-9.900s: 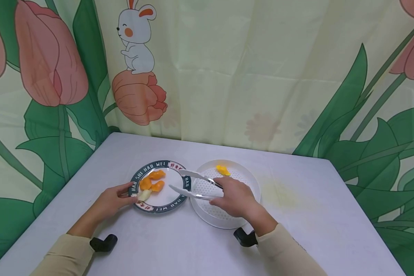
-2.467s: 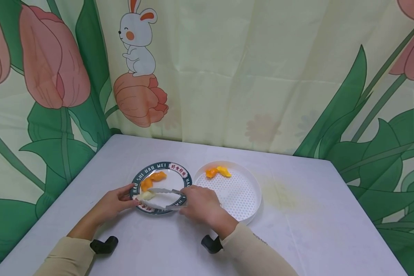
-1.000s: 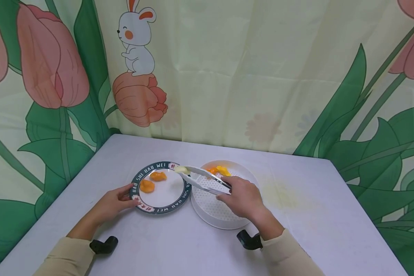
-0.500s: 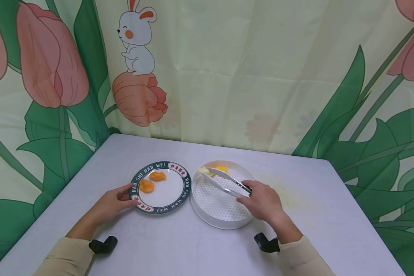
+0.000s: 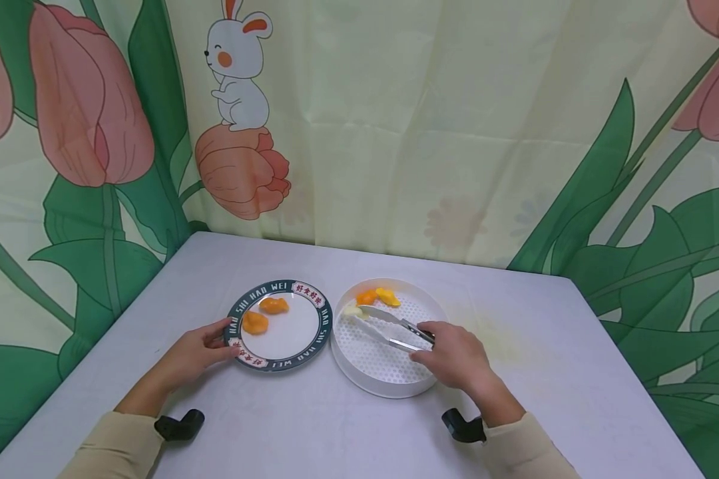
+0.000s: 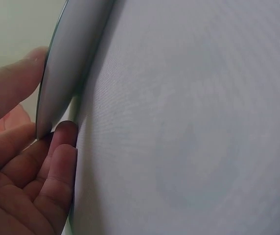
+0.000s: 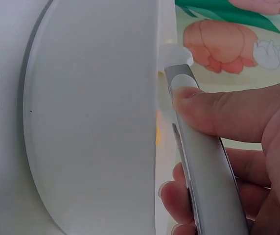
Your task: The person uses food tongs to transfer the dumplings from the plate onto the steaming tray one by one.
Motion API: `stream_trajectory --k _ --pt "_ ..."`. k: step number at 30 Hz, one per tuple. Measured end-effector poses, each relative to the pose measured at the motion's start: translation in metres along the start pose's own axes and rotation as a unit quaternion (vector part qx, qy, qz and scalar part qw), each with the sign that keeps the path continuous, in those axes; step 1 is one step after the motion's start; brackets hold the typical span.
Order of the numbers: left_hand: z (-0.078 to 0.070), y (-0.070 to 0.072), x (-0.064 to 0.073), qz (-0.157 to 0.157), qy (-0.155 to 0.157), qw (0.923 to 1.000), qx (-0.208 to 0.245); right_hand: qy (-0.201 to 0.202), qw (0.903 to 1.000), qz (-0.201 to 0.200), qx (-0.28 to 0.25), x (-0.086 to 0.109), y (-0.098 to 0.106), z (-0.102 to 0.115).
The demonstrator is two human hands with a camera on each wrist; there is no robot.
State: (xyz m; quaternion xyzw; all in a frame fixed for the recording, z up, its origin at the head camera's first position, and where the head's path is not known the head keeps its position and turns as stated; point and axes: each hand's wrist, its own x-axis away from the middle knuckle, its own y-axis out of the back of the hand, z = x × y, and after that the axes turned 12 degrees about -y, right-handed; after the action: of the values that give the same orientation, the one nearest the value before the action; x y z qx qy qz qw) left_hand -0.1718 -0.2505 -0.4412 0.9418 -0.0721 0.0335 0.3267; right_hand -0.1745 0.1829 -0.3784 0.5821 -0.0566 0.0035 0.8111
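Note:
In the head view my left hand [image 5: 194, 356] holds the near-left rim of a white plate [image 5: 290, 339] with a dark patterned border. The left wrist view has the thumb on the rim and the fingers at its underside. Two orange dumpling-like pieces [image 5: 255, 323] lie on the plate. My right hand [image 5: 455, 356] grips metal tongs [image 5: 398, 323], thumb on one arm and fingers round the other. Their tips are low over a round white perforated tray [image 5: 377, 366], at a pale dumpling-like piece [image 5: 351, 311] by its left wall. Whether the tips still clasp it, I cannot tell.
Behind the pale piece, an orange piece [image 5: 367, 297] and a yellow piece [image 5: 387, 297] lie side by side in the tray. Plate and tray stand close together on a white-covered table [image 5: 299, 426]. A printed curtain [image 5: 395, 133] hangs behind the table's far edge.
One orange piece has gone from plate to tray. The tongs have since carried the pale piece rightward from the plate and down into the tray. My left hand stays at the rim.

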Motion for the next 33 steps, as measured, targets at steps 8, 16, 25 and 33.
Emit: stream_trajectory --k 8,16,25,33 --pt "0.001 0.0 0.0 -0.001 -0.001 1.0 0.004 0.005 1.0 0.003 0.008 -0.002 -0.004 0.004" --pt "-0.001 0.0 -0.001 -0.003 0.003 1.0 0.009 0.009 0.9998 -0.003 0.018 -0.008 -0.006 0.006" --pt "-0.002 0.0 0.0 -0.001 -0.006 1.0 0.002 0.011 0.9994 -0.015 0.03 -0.011 -0.007 0.007" --pt "-0.002 0.001 0.0 0.0 -0.009 1.0 0.001 0.009 0.9997 -0.018 0.012 -0.011 -0.006 0.006"
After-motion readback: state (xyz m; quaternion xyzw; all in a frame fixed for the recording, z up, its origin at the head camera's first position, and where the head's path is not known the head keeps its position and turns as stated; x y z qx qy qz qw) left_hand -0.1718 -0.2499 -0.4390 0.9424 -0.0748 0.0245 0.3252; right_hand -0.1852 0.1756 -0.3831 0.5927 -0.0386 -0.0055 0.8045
